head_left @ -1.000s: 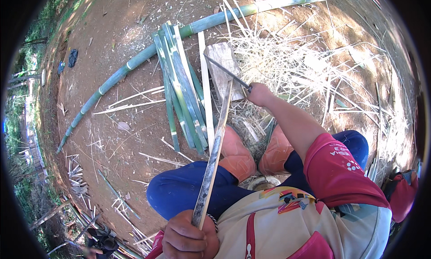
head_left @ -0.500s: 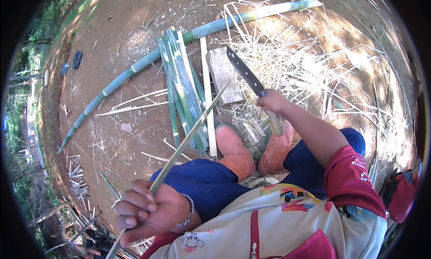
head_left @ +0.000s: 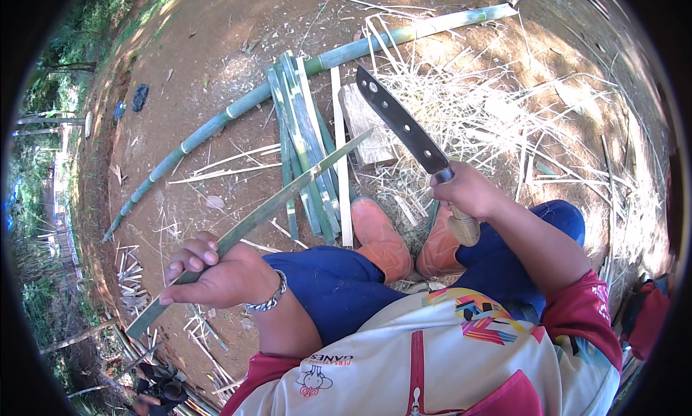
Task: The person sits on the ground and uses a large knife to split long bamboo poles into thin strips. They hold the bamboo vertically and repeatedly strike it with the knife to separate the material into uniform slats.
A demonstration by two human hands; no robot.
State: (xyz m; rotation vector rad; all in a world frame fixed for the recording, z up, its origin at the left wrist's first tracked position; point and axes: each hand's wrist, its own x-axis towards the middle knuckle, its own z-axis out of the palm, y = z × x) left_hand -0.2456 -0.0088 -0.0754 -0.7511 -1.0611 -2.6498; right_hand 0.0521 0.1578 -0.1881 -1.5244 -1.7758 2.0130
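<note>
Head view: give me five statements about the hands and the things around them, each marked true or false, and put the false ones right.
1. The right hand grips a knife with a dark, holed metal blade. True.
2. The left hand is empty. False: it holds a long, flat green bamboo strip.
3. The bundle of split green bamboo lies across the long, round green bamboo pole. True.
4. The pale, weathered wooden block is left of that bundle. False: it is to the right.
5. The person wears orange footwear. True.
</note>
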